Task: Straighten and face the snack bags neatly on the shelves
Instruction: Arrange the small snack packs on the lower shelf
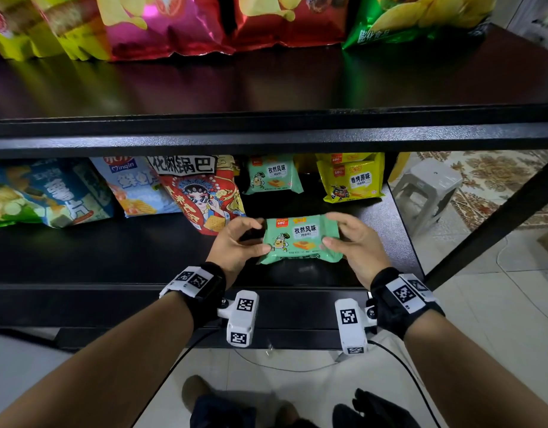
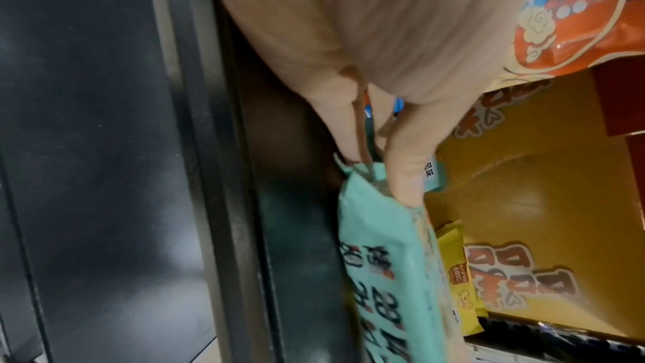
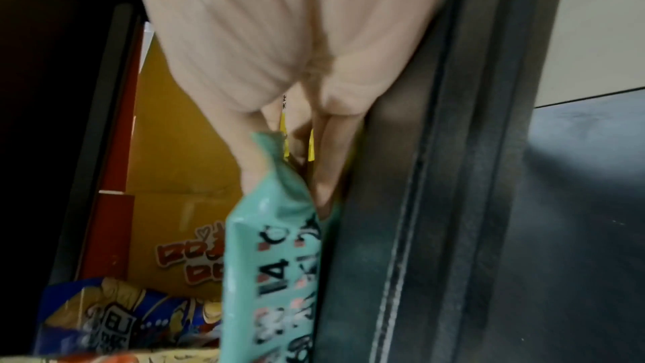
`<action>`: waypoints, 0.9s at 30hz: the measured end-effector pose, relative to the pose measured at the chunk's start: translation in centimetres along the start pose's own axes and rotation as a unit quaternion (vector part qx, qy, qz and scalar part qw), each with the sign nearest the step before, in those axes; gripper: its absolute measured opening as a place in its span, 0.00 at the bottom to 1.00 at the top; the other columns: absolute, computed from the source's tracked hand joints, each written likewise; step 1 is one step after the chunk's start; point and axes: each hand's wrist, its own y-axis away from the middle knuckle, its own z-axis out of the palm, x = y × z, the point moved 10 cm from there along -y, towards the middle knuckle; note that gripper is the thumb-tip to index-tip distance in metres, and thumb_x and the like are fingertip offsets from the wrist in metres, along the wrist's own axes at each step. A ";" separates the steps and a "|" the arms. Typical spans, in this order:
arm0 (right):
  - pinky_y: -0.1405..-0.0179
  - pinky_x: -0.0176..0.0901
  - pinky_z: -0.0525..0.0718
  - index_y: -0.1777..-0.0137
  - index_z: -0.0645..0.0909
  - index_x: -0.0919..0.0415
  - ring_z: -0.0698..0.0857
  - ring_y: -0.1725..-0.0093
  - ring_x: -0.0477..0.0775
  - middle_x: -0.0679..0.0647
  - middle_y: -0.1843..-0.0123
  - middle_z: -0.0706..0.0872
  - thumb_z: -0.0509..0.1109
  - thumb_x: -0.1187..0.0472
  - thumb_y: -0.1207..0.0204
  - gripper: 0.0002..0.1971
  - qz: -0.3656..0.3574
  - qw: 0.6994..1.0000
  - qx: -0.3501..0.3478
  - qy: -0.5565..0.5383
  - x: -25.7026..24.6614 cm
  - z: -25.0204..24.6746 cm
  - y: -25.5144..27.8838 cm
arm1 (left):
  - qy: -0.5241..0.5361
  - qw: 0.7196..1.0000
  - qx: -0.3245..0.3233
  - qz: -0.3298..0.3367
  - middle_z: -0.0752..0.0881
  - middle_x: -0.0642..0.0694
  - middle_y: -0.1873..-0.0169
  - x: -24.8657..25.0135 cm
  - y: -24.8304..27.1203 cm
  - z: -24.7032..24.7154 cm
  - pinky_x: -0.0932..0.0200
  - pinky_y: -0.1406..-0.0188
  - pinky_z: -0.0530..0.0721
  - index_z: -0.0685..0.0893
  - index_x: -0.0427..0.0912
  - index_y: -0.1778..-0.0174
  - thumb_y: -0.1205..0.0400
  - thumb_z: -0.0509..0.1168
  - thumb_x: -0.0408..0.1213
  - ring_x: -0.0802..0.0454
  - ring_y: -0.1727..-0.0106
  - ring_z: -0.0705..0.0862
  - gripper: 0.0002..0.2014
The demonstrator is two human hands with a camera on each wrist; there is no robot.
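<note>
Currently I see both hands holding one mint-green snack bag (image 1: pixel 301 239) upright, label facing me, its bottom edge on the lower black shelf (image 1: pixel 112 251) near the front. My left hand (image 1: pixel 235 244) pinches the bag's left end between thumb and curled fingers; my right hand (image 1: pixel 356 242) pinches the right end likewise. Behind stands a matching green bag (image 1: pixel 272 174), a yellow bag (image 1: pixel 353 177) just right of it, and a red bag (image 1: pixel 201 193) to the left.
</note>
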 end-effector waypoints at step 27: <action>0.63 0.41 0.86 0.65 0.76 0.63 0.88 0.63 0.54 0.57 0.64 0.89 0.70 0.79 0.24 0.13 -0.027 0.993 0.101 0.057 -0.1 -1.9 0.1 | -0.041 0.998 0.042 -0.006 0.89 0.35 0.60 0.3 0.4 0.4 0.45 0.51 0.86 0.76 0.33 0.66 0.21 0.68 0.17 0.43 0.55 0.89 0.12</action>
